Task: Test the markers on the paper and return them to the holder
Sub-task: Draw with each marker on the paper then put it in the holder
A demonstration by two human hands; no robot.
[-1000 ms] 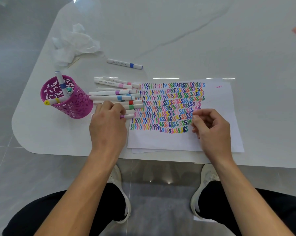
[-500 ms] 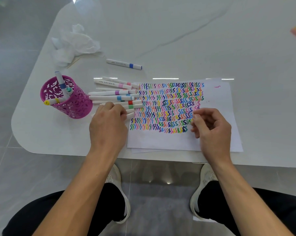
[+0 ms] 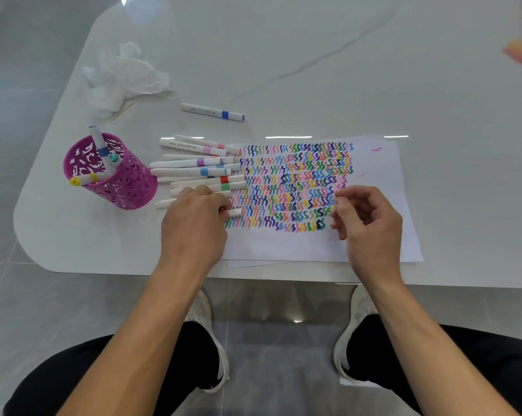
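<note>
White marble table [image 3: 313,70] lies under us. Our left hand [image 3: 193,226] curls its fingers onto the nearest marker [image 3: 235,212] — the pile [image 3: 199,171] lies at its 12 o'clock, the holder [image 3: 124,187] at 10, the paper [image 3: 283,247] at 3. Our right hand [image 3: 369,226] hovers over the paper, loosely curled, gripping nothing we can see. The barrels look light, stiff and slick — we judge a mid-barrel pinch best.

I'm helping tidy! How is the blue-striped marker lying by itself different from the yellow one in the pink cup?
The blue-banded marker lies flat on the table; the yellow marker leans in the pink holder, poking over its rim. The blue-banded marker lies alone; the yellow marker shares the holder with two others. Both have white barrels.
</note>
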